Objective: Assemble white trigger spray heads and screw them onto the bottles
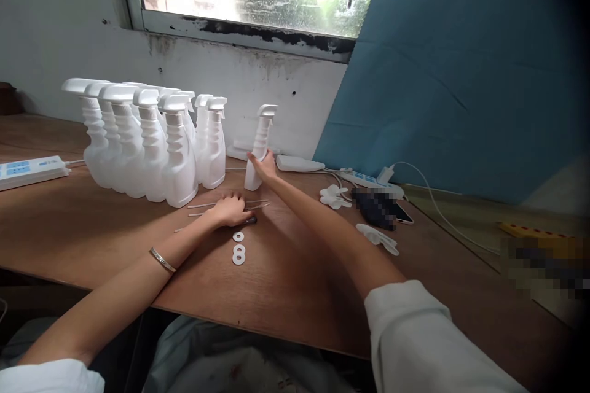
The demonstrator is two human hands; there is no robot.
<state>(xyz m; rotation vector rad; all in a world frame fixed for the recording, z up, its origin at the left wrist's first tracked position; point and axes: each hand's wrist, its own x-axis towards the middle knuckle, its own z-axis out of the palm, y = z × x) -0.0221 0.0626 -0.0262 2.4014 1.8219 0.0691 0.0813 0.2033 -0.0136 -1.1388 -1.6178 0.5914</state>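
My right hand (264, 166) is wrapped around the lower body of a white spray bottle (262, 135), which stands upright, slightly tilted, near the wall. Lower and to the left, my left hand (230, 210) rests on the table with its fingers curled. A small dark object (251, 220) pokes out beside its thumb; what the fingers hold is hidden. Thin white dip tubes (258, 205) lie under and around this hand. Just in front of it are several white ring washers (238, 249), two of them overlapping.
White spray bottles (179, 159) stand grouped at left. A power strip (34, 171) lies far left, another (373, 183) at right with cables. Nearby are white plastic pieces (334, 196), a white trigger-like part (377, 238) and a phone (404, 214). The wooden table (286, 295) ends towards me.
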